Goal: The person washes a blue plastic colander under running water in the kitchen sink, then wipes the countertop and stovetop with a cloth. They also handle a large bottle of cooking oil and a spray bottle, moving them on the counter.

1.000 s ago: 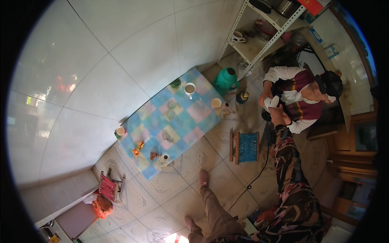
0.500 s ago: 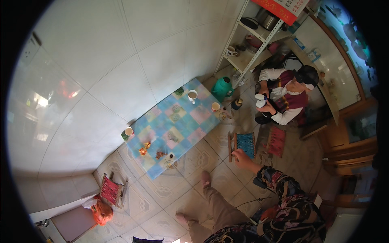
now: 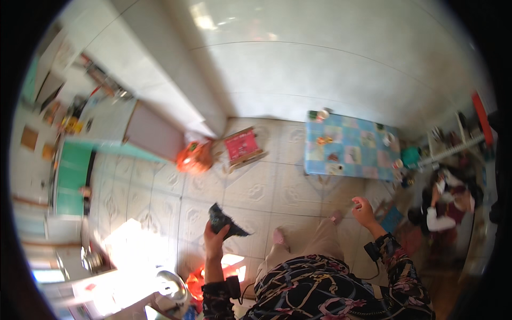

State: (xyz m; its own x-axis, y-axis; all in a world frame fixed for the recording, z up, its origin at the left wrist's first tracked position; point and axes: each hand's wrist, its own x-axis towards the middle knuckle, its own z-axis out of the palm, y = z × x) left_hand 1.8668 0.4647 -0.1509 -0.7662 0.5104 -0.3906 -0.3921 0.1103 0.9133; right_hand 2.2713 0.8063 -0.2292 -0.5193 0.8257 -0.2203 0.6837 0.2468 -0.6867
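My left hand (image 3: 215, 242) is closed on a crumpled dark cloth (image 3: 225, 223), held out over the tiled floor, left of my legs. The cloth has a ragged edge, and part of it is hidden in my grip. My right hand (image 3: 365, 212) is in the air to the right of my legs, its fingers loosely curled and apart with nothing seen in them. Nearest to it are the low table (image 3: 349, 172) with a checked blue cover and a blue woven stool (image 3: 392, 218).
A red folding stool (image 3: 241, 146) and an orange plastic bag (image 3: 193, 157) are on the floor by the wall. Cups stand on the table; a green kettle (image 3: 410, 156) is beside it. A person (image 3: 450, 200) sits at the right. A metal bowl (image 3: 172, 287) shows lower left.
The view has swung left. My left hand has come into sight with the dark cloth. My right hand has moved away from the blue stool.
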